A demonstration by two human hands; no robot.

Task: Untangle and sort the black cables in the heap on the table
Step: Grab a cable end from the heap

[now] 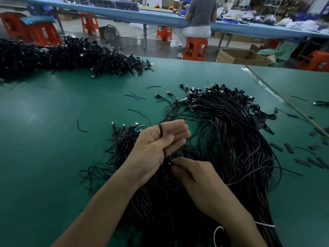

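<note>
We hold one black cable (161, 132) with both hands. The left hand (156, 147) presses it under the thumb, the right hand (194, 173) pinches its end, above the heap (231, 139) on the green desk (53, 139).

A single wide-angle view was taken from head height, angled forward and down, close over the flat green table (53, 122); the long blue workbench (156, 17) was caught far off at the top.

Beyond the green table (53, 104), orange stools (195, 41) stand on a glossy floor (133, 43) beside a long blue workbench (160, 16), with an open cardboard box (229, 53) nearby.
</note>
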